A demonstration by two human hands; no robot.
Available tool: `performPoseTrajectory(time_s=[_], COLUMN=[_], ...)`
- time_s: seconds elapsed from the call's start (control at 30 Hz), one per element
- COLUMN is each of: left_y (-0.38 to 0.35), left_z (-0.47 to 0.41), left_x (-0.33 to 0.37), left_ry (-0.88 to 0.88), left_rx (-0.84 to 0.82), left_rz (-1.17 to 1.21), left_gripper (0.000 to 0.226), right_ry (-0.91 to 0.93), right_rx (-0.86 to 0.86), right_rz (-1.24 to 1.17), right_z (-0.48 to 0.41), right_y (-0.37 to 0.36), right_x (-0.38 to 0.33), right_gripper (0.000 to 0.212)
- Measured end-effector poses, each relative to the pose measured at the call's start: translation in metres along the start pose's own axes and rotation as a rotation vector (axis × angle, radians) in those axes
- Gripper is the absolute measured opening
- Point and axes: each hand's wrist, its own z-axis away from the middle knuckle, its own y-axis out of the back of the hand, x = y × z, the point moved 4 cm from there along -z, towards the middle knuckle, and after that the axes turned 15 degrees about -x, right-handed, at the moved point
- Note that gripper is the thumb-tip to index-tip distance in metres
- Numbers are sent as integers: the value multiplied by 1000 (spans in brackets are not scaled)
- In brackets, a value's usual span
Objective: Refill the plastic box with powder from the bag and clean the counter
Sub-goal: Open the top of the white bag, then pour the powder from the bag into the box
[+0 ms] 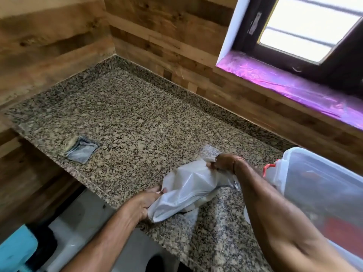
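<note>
A crumpled white plastic bag (188, 190) lies near the front edge of the speckled granite counter (125, 114). My left hand (144, 202) grips its near, lower end. My right hand (224, 161) pinches its far, upper end. A clear plastic box (322, 185) with a red clasp (268, 168) stands on the counter at the right, partly behind my right forearm. A pale dusting of powder (208, 149) lies on the counter just beyond my right hand.
A folded grey-blue cloth (81, 151) lies near the counter's left edge. Wood-plank walls close the back and left. A window with a purple-lit sill (290, 89) sits at the upper right. Below the counter edge stand white (78, 222) and blue (15, 252) objects.
</note>
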Motion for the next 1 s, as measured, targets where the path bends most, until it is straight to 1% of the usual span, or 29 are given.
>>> performPoseTrajectory(time_s=[0.07,0.17,0.27,0.3,0.33,0.37,0.43,0.5,0.53,0.6,0.67,0.7,0.77,0.8,0.87,0.93,1.0], left_y=[4,-1,-17,-24,-34,-48,-80,-124,-146,-182,-219,-243,-296,-310,-337,-355,-370], left_z=[3,11,19,21,23,26,34,41,43,37,26,25,29,25,11,-8,-24], left_x=[5,38,87,104,120,136,162,183,190,201,204,203,187,177,152,129,108], left_ry=[-5,-105,-274,-338,-407,-461,-562,-640,-668,-710,-712,-718,-765,-782,-827,-810,-813], left_rx=[59,102,82,92,98,92,79,17,4,-12,-6,-14,-71,-92,-117,-87,-111], left_rz=[-81,-111,-175,-199,-242,-304,-385,-396,-400,-442,-495,-507,-514,-536,-571,-577,-702], left_gripper=[36,39,43,42,38,34,31,25,23,32,49,49,29,27,29,36,44], right_ry=[32,110,207,245,294,342,437,468,477,480,509,526,567,578,592,660,743], right_rx=[16,69,204,237,273,312,372,456,494,576,638,661,729,762,829,869,911], right_rz=[-67,-187,-334,-367,-412,-464,-552,-606,-632,-671,-698,-719,-777,-804,-874,-965,-1008], right_z=[11,29,58,69,84,103,138,180,198,229,254,262,278,280,278,267,256], right_y=[0,12,42,54,66,80,107,130,139,152,159,159,153,147,130,105,77], right_x=[-1,-4,-1,0,3,8,20,46,61,94,126,143,183,201,242,272,292], right_gripper=[35,34,37,38,39,38,29,21,21,24,26,24,21,20,17,16,19])
